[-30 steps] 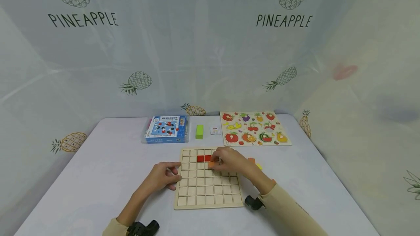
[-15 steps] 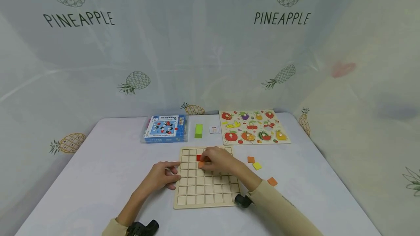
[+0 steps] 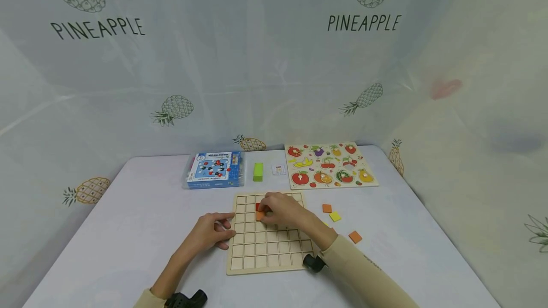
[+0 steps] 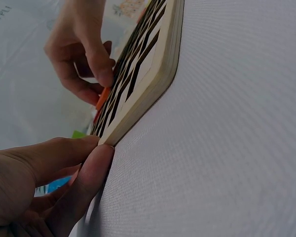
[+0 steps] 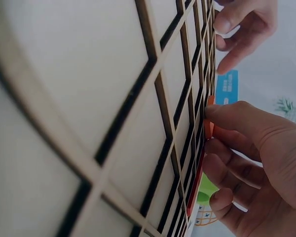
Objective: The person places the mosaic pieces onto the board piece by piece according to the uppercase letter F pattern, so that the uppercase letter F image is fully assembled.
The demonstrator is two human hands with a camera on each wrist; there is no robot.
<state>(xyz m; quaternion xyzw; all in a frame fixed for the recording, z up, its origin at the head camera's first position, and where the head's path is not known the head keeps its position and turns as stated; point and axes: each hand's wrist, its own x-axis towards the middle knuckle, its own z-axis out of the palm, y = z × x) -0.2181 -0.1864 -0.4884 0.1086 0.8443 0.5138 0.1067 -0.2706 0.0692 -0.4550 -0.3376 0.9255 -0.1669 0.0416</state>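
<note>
A square wooden grid board (image 3: 250, 250) lies flat on the table. At its left edge is my left hand (image 3: 209, 233), whose thumb and index finger (image 4: 64, 153) rest straight against the rim, apart from each other. Over the upper part of the grid, my right hand (image 3: 282, 210) pinches an orange square tile (image 5: 210, 118) between thumb and fingers, right at the cells. Behind that tile a red tile (image 3: 258, 206) sits in the grid, partly hidden by the fingers. The second red tile is covered by my right hand in the head view.
Loose orange tiles (image 3: 355, 237) and yellow tiles (image 3: 335, 216) lie right of the board, some partly behind the right forearm. Along the back stand a blue boxed set (image 3: 216, 170), a green block (image 3: 258, 172), a small printed card (image 3: 278, 169) and a fruit puzzle board (image 3: 331, 165).
My right hand has moved left across the grid with the orange tile, now just in front of the left red tile. The left hand has stayed at the board's edge.
</note>
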